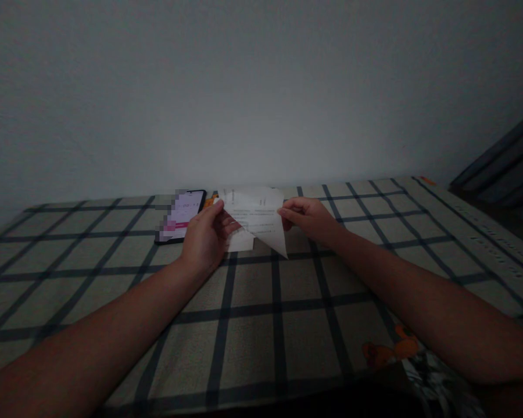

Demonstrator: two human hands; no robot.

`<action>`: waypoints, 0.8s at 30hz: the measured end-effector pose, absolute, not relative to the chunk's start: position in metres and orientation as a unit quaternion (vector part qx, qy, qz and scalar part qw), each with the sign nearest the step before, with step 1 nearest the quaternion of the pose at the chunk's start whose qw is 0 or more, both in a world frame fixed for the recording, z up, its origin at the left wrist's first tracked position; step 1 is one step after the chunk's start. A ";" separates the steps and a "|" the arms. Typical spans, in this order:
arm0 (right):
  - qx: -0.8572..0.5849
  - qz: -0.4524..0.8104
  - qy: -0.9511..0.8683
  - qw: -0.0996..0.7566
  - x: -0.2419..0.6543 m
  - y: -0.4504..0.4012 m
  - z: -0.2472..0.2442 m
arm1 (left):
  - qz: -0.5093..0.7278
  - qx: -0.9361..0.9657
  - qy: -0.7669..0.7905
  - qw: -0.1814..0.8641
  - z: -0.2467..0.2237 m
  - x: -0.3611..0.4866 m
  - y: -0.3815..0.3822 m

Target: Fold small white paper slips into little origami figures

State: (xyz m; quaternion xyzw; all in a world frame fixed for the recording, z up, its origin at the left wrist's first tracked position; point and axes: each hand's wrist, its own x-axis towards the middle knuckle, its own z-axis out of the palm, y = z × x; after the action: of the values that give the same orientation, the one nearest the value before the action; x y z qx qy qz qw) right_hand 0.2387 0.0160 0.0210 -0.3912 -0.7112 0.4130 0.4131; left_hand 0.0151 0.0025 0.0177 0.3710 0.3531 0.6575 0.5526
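Observation:
A printed sheet of white paper is stretched between my two hands, its lower corner hanging to a point. My left hand pinches the left side with thumb and fingers. On the right edge, the thumb and fingertips of my right hand are closed on the same sheet. Another white piece of paper shows below and behind it, near my left fingers; whether the two are joined I cannot tell. Beside my left hand lies a phone with its screen lit, partly blurred out.
Everything rests on a checked cloth with dark stripes, which runs back to a pale wall. Orange printed figures show near the front right. Dark striped fabric rises at the far right. The light is dim.

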 end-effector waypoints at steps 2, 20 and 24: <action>-0.393 0.411 -0.706 0.421 0.239 0.016 0.020 | 0.655 0.388 0.344 0.550 0.018 0.016 0.002; -0.370 0.471 -0.660 0.453 0.236 0.009 0.022 | 0.463 0.527 0.410 0.583 0.006 0.018 -0.004; -0.352 0.525 -0.616 0.469 0.236 0.012 0.019 | 0.467 0.517 0.415 0.585 0.006 0.017 -0.004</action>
State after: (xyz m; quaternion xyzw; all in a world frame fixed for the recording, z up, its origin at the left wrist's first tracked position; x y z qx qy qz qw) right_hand 0.2361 0.0117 0.0186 -0.3519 -0.6164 0.5252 0.4694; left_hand 0.0168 -0.0039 0.0056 0.5172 0.4154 0.4669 0.5847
